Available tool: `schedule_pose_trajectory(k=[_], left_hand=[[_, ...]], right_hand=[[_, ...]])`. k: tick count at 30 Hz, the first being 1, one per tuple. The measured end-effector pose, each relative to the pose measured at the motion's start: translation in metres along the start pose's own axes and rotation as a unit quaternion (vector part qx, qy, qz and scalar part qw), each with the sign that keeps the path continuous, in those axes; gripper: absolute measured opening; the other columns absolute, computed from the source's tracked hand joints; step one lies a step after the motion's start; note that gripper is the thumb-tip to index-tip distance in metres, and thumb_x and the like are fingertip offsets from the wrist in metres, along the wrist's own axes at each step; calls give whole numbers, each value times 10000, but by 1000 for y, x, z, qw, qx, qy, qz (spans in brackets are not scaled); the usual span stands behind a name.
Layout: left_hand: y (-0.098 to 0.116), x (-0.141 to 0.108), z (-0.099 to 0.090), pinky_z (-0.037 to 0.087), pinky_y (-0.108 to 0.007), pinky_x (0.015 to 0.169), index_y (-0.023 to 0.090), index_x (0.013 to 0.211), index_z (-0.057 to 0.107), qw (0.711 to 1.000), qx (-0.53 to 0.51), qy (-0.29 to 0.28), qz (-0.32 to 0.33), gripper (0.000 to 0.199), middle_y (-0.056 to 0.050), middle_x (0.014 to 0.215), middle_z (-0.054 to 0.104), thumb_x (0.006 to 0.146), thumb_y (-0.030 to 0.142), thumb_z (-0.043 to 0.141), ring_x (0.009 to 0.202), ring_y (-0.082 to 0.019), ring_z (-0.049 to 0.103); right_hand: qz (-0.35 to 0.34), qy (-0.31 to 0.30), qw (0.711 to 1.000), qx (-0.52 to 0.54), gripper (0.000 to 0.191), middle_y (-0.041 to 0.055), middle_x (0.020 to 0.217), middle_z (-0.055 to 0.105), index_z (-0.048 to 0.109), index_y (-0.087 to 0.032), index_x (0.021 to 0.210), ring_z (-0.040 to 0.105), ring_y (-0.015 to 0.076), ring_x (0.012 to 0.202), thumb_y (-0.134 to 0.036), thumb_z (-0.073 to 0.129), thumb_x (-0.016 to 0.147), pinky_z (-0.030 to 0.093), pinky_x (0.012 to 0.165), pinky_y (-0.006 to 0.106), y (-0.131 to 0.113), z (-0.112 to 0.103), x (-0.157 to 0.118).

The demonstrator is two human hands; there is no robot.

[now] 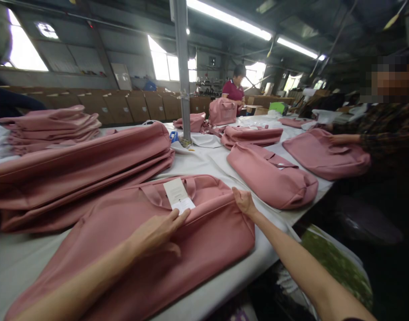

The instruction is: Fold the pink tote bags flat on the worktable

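Observation:
A large pink bag (204, 249) lies flat on the white-covered table (204, 156) in front of me. My left hand (157, 234) rests on it with fingers apart, its fingertips touching the lower edge of a white paper tag (177, 194) beside the bag's strap. At the bag's upper right corner, my right hand (244, 203) is closed on the pink edge, thumb and fingers pinching it.
Pink bags are stacked at the left (77, 165); another bag (271, 174) lies right of mine. A person (391, 116) at the right touches a bag (324, 154). A metal post (184, 71) rises from the table. Another person (233, 91) stands behind.

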State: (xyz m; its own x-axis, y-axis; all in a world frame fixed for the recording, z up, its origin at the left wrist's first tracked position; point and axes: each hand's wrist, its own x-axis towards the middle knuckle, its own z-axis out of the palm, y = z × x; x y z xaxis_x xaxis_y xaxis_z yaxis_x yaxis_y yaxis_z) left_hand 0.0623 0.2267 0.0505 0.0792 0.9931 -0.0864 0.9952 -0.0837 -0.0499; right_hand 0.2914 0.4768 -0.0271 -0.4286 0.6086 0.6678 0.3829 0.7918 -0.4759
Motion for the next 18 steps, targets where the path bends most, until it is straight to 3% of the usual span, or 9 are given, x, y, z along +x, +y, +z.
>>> schedule_pose_trajectory(k=[1,3,5,7,10,12,13,16,18], left_hand=[[1,0,2,524,-441,810,236,1481,163,1000,6,-13,-2,1015,-136,1298,464,691,435,768,968,-342,598],[5,0,9,535,-444,771,217,1440,290,999,27,-33,0,760,-126,1212,519,794,362,664,923,-328,612],[11,1,16,537,-449,763,185,1378,399,997,58,-42,14,503,-116,1121,567,883,213,482,924,-313,610],[14,1,20,539,-452,772,162,1355,434,995,91,-38,22,485,-113,1096,591,882,87,355,939,-298,604],[14,-2,15,532,-451,838,157,1390,396,993,115,-27,23,532,-129,1220,566,878,37,318,1034,-291,582],[13,-7,7,526,-450,869,180,1411,372,992,121,-22,24,545,-140,1315,516,887,40,322,1104,-297,560],[14,-11,4,525,-451,875,197,1419,365,992,124,-20,22,555,-141,1349,491,888,41,328,1129,-302,549],[24,-30,9,532,-455,862,231,1433,349,990,138,-25,14,584,-136,1402,444,884,34,321,1137,-310,546],[37,-47,27,526,-451,880,226,1437,344,989,146,-28,26,585,-131,1410,438,886,36,302,1127,-304,549]], right_hand=[[12,-13,1000,5,668,-10,433,374,423,-208,469,382,135,428,-574,187,975,290,450,279,1,1,2],[24,-49,998,16,709,-14,398,327,395,-212,423,359,135,397,-586,146,971,266,414,279,3,-2,6],[12,-91,995,31,760,7,445,431,517,-189,481,445,151,442,-587,91,969,347,444,274,2,-12,10],[-22,-129,990,52,746,45,648,605,681,-164,759,576,183,621,-659,152,940,469,596,294,-2,-30,13],[-132,-203,969,46,715,89,1112,632,595,-217,1216,580,250,1025,-757,541,751,460,921,384,-18,-55,16],[-217,-249,944,-17,806,114,1255,564,519,-223,1303,517,297,1143,-643,740,652,417,988,454,-30,-64,13],[-253,-261,930,-55,746,128,1262,560,520,-205,1293,513,310,1146,-544,770,677,427,970,474,-33,-66,8],[-343,-231,904,-107,276,106,1077,659,608,-172,1109,586,272,1019,-226,620,839,491,823,420,-34,-63,-22],[-407,-187,890,-89,212,65,964,693,628,-183,1022,618,223,944,-114,485,882,489,768,374,-28,-61,-56]])
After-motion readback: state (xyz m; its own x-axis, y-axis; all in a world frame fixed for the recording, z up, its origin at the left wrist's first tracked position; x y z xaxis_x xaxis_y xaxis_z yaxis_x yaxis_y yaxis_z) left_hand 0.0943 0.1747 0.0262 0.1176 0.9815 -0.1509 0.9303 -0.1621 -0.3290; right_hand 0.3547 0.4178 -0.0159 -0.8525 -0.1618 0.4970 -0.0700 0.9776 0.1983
